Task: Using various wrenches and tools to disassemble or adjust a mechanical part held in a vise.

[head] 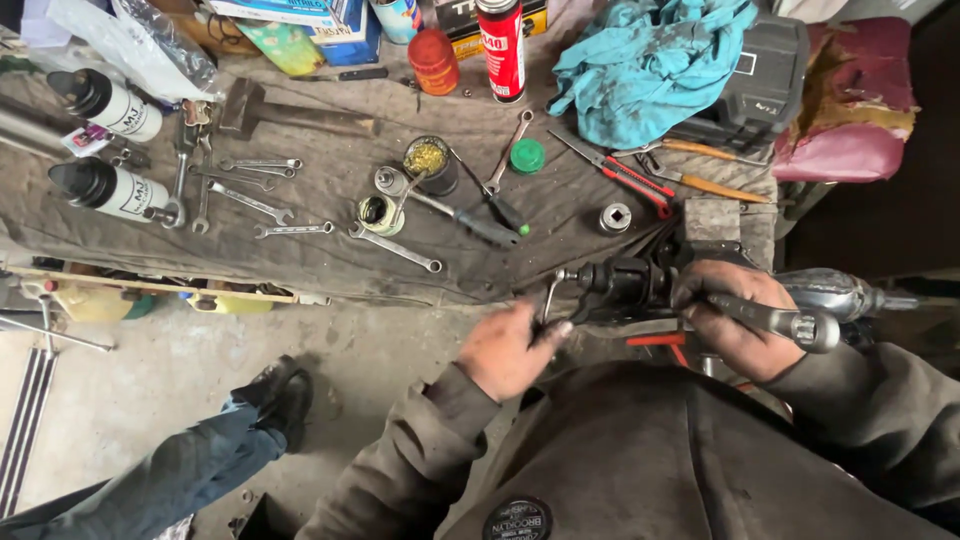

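Gripping a ratchet handle, the right hand works near the red spray can; left hand's grip unclear.

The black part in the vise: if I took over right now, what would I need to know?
Left hand: fingers on the thin metal rod sticking out of the black part's left end.
Right hand: gripping a metal-handled tool against the part.
The part sits in the vise at the bench edge.
Spanners and a socket lie on the cloth behind.
Done or left: the picture cannot tell.
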